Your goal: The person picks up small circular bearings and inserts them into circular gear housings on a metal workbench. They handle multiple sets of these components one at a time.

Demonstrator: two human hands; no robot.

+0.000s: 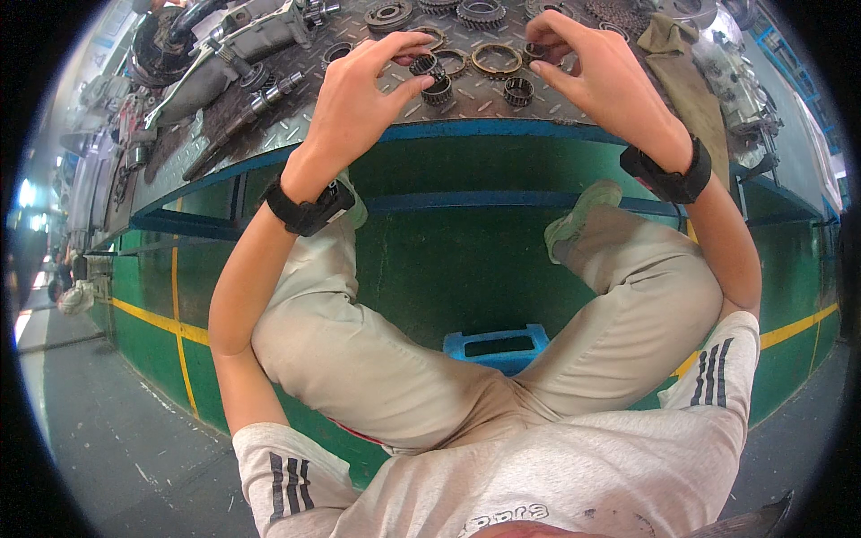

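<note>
Between the thumb and fingers of my left hand (366,94) is a dark needle roller bearing (422,65). Just below it, a second caged bearing (438,92) stands on the metal tabletop (395,109). My right hand (596,76) pinches a small dark ring-shaped bearing (535,51), partly covered by the fingers. Another needle bearing (518,91) rests near the table's front edge, between the two hands. Behind it lies a brass-coloured synchronizer ring (496,73), with a similar ring (456,63) to its left, close to my left fingers.
Gears (481,13) and a thick round hub (388,15) line the far side. At left lie a toothed shaft (273,93) and a grey casting (193,90). An olive cloth (695,85) hangs over the right edge. A blue stool (498,359) shows between my legs.
</note>
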